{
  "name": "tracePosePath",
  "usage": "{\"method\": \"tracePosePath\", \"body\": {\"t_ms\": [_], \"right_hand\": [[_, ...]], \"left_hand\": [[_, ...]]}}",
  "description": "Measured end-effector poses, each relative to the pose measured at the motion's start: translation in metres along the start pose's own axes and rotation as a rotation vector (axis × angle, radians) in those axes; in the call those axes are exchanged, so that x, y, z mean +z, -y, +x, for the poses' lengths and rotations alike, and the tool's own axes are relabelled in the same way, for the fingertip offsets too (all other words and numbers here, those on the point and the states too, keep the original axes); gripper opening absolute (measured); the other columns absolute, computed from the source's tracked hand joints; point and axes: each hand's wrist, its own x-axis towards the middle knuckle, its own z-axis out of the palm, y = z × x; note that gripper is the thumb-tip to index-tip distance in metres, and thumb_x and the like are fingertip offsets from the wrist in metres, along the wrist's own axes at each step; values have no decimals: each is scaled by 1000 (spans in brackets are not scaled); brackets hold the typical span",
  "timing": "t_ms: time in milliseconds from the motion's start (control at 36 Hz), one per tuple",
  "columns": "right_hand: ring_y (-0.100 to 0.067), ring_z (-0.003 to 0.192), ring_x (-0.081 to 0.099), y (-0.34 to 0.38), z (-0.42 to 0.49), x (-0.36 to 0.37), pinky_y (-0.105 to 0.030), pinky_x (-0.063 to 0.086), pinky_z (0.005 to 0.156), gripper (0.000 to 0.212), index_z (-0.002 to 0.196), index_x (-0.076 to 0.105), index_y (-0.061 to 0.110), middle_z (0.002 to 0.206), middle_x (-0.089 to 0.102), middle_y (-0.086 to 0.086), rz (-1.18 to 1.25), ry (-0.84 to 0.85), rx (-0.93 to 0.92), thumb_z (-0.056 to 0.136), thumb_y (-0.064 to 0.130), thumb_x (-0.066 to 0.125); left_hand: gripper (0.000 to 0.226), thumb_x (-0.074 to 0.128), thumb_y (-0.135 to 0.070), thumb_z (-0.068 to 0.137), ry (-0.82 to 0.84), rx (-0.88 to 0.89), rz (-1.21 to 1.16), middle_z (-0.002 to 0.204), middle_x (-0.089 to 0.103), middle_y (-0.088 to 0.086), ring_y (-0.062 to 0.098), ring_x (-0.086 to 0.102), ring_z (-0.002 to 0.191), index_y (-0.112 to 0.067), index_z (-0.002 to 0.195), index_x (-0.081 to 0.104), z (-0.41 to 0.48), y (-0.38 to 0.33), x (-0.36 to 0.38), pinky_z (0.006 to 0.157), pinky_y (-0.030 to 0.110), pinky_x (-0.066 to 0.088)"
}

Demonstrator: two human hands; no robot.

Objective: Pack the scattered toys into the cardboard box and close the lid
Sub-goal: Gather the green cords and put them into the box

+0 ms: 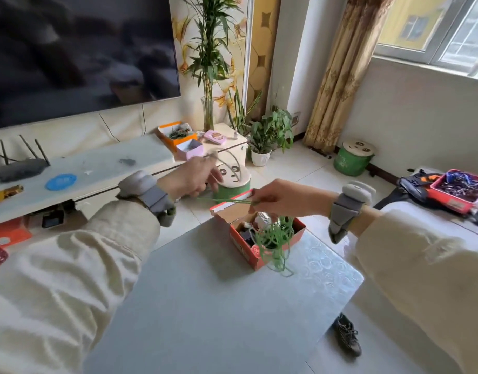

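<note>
Fingers (259, 201) of the right hand (286, 198), centre-right of the frame, are pressed together in a pinch on a green cord (275, 236). From the pinch one taut strand runs left to the left hand (190, 180). Its fingers (214, 176) are curled and motion-blurred; judged to grip the strand's other end, though the exact contact is not resolvable. Below the right hand the rest of the cord hangs as a loose tangle. Most of it lies inside the open cardboard box (246, 249), with several loops spilling over the near wall onto the table (205, 306). The box sits toward the far right part of the table, just below the hands, and already holds dark items that cannot be identified. Its lid (231, 206) stands open on the far-left side. Both wrists carry grey bands (156, 197). Step in hand, as judged: feeding the cord into the box. To do it well, bring the two hands together over the opening so the taut strand slackens, then lower it in folds onto the tangle. The overhanging loops need lifting inside the near wall, or the lid will likely trap them and sit proud. Risk: a snagged loop may drag the light box.
</note>
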Motion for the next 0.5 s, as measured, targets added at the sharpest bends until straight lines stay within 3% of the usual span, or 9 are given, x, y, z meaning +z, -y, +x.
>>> {"method": "tracePosePath", "body": {"t_ms": [56, 111, 167, 250, 361, 417, 445, 472, 500], "right_hand": [[0, 50, 55, 2, -2, -5, -11, 38, 49, 17, 99, 70, 17, 69, 67, -3, -68, -15, -11, 95, 20, 53], [2, 46, 55, 5, -4, -10, -8, 37, 46, 18, 101, 70, 19, 66, 67, -1, -75, -72, -30, 94, 20, 54], [1, 41, 51, 4, -5, -16, -9, 35, 43, 15, 98, 70, 22, 62, 66, -4, -71, -154, -38, 92, 24, 57], [-1, 39, 47, -1, -9, -24, -10, 35, 43, 12, 87, 71, 23, 61, 65, -4, -110, -244, -22, 89, 30, 61], [-3, 45, 51, -2, -16, -29, -13, 40, 47, 13, 91, 73, 15, 58, 64, 9, 7, -318, -22, 88, 22, 63], [0, 44, 51, 0, -17, -27, -11, 39, 46, 12, 92, 73, 13, 60, 64, 11, 13, -316, -42, 88, 20, 64], [1, 43, 51, 1, -16, -26, -10, 38, 46, 13, 92, 73, 13, 65, 66, 6, -11, -316, -47, 88, 20, 64], [3, 42, 50, 3, -14, -24, -10, 38, 45, 14, 91, 73, 13, 68, 65, 2, -37, -321, -49, 88, 21, 63], [4, 42, 49, 5, -13, -23, -9, 37, 44, 14, 91, 73, 12, 70, 65, 0, -53, -329, -46, 88, 22, 63]], "left_hand": [[30, 29, -3, 98, 203, -3, 230, 73, 68, 19, 10, 50, 41, -1, 84, 56, -5, -1, 11, 32, 15, 27], [46, 29, -25, 103, 381, -64, 267, 51, 62, 13, 10, 35, 30, -10, 72, 60, -11, -2, 20, 32, 18, 24], [61, 22, -43, 101, 475, -101, 193, 35, 38, -3, 8, 20, 32, -11, 67, 62, -11, -2, 22, 36, 19, 16], [59, 21, -50, 98, 571, -120, -43, 43, 25, -7, 5, 13, 38, -13, 59, 45, -9, 1, 13, 41, 21, 8], [47, 33, -43, 98, 518, -107, -119, 49, 23, -7, 7, 12, 45, -23, 56, 31, -11, 13, 10, 41, 20, 7], [49, 37, -39, 99, 460, -107, -7, 50, 23, -4, 8, 14, 45, -12, 59, 45, -14, 18, 19, 41, 19, 10], [31, 40, -43, 98, 444, -92, 80, 49, 24, -3, 9, 15, 43, -13, 104, 34, -17, 19, 24, 40, 19, 12], [40, 42, -52, 93, 433, -59, 167, 48, 26, -3, 10, 17, 41, -25, 70, 25, -19, 20, 30, 39, 17, 13], [48, 42, -62, 87, 451, -21, 255, 47, 28, -3, 11, 19, 40, -20, 67, 31, -22, 22, 35, 38, 17, 16]]}}
